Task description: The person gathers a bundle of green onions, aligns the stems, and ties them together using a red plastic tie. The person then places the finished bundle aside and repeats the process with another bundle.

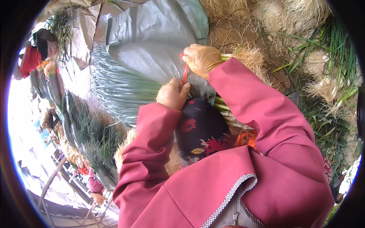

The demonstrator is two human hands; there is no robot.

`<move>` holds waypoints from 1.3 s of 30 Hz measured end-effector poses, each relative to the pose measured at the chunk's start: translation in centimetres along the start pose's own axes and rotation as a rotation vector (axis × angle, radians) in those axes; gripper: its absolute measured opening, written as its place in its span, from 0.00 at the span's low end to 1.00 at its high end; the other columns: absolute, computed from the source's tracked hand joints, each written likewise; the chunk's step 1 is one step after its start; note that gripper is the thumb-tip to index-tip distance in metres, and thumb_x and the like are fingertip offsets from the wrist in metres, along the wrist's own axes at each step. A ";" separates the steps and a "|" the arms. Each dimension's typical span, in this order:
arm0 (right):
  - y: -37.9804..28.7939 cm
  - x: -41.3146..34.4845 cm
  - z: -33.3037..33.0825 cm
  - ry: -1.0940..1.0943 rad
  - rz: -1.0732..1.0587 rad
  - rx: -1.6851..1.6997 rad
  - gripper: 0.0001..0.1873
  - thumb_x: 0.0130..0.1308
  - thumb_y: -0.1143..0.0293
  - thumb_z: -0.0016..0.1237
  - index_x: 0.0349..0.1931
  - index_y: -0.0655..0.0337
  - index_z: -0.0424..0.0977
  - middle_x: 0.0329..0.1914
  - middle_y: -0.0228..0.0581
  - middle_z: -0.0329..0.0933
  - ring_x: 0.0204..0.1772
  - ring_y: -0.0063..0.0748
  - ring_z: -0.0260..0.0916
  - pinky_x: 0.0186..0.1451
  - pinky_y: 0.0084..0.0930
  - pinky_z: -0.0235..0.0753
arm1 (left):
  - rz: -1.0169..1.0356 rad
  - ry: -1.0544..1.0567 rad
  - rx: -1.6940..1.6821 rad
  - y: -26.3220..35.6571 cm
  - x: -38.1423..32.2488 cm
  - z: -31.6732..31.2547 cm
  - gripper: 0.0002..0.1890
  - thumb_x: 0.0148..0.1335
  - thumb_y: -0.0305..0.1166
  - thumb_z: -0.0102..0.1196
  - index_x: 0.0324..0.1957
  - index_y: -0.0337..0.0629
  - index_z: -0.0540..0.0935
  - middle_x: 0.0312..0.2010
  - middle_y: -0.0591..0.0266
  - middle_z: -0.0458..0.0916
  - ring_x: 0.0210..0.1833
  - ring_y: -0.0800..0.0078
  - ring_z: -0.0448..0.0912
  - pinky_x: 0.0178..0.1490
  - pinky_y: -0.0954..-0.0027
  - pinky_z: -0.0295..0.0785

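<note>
A red tie strip (pixel 185 73) is stretched between my two hands. My right hand (pixel 203 60), in a tan glove, grips its upper end. The lower end meets my left hand (pixel 173 93), also gloved, at the thumb and fingers. Under both hands lies a grey-green woven plastic sheet (pixel 154 57), around part of a bunch of green onions (pixel 128 85). The leaves fan out to the left, and pale stalks (pixel 222 104) with roots (pixel 249 61) show on the right. My knee, in dark flowered cloth (pixel 202 125), is close below my left hand.
Heaps of rooty onions (pixel 288 14) lie at the upper right, with loose green leaves (pixel 339 57) beside them. Wrapped onion bundles (pixel 54 85) line the left. An orange item (pixel 246 138) is partly hidden by my right sleeve. Other people (pixel 30 61) are at the far left.
</note>
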State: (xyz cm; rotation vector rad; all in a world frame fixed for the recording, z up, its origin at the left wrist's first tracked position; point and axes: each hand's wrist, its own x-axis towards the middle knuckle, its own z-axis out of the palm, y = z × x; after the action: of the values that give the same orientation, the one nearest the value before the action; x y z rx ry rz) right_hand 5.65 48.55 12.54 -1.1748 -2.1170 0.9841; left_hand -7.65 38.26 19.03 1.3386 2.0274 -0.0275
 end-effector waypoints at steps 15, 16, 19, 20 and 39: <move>-0.8 0.0 -2.2 -0.200 -0.205 -0.005 0.09 0.61 0.63 0.47 0.28 0.59 0.75 0.29 0.47 0.76 0.34 0.47 0.76 0.35 0.37 0.75 | 0.111 0.053 -0.180 -1.4 0.0 0.3 0.11 0.57 0.39 0.60 0.37 0.43 0.81 0.24 0.48 0.80 0.29 0.51 0.80 0.36 0.56 0.73; -0.4 0.0 -2.2 -0.152 -0.059 0.088 0.10 0.61 0.63 0.48 0.28 0.59 0.75 0.27 0.47 0.75 0.34 0.49 0.74 0.35 0.37 0.74 | 0.120 0.095 -0.335 -1.3 0.1 0.1 0.10 0.56 0.37 0.61 0.36 0.43 0.81 0.23 0.51 0.81 0.28 0.54 0.80 0.36 0.56 0.74; 0.4 0.1 -1.7 -0.158 0.079 0.233 0.09 0.59 0.64 0.51 0.27 0.60 0.74 0.28 0.48 0.73 0.34 0.52 0.72 0.37 0.38 0.72 | 0.175 0.231 -0.590 -0.8 1.8 -0.3 0.09 0.52 0.28 0.64 0.37 0.41 0.82 0.26 0.58 0.81 0.27 0.64 0.78 0.36 0.61 0.74; 0.4 0.0 -1.5 -0.122 0.063 0.267 0.09 0.59 0.65 0.52 0.27 0.60 0.74 0.28 0.49 0.73 0.34 0.53 0.72 0.37 0.39 0.72 | 0.237 0.253 -0.492 -0.5 2.4 0.0 0.10 0.52 0.28 0.64 0.37 0.41 0.82 0.28 0.57 0.80 0.29 0.64 0.78 0.37 0.61 0.74; 3.6 -3.4 -1.1 -0.173 0.341 0.463 0.10 0.61 0.76 0.51 0.21 0.65 0.69 0.22 0.36 0.70 0.27 0.24 0.64 0.33 0.26 0.66 | 0.493 0.474 -0.150 -0.9 2.5 4.0 0.04 0.47 0.38 0.59 0.26 0.55 0.80 0.31 0.73 0.70 0.43 0.67 0.68 0.47 0.62 0.61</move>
State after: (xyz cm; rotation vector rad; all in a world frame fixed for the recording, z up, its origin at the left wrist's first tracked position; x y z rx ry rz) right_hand 9.82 47.30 10.05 -1.2589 -1.6958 1.6771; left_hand -6.86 38.33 14.32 1.8329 1.9480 0.7081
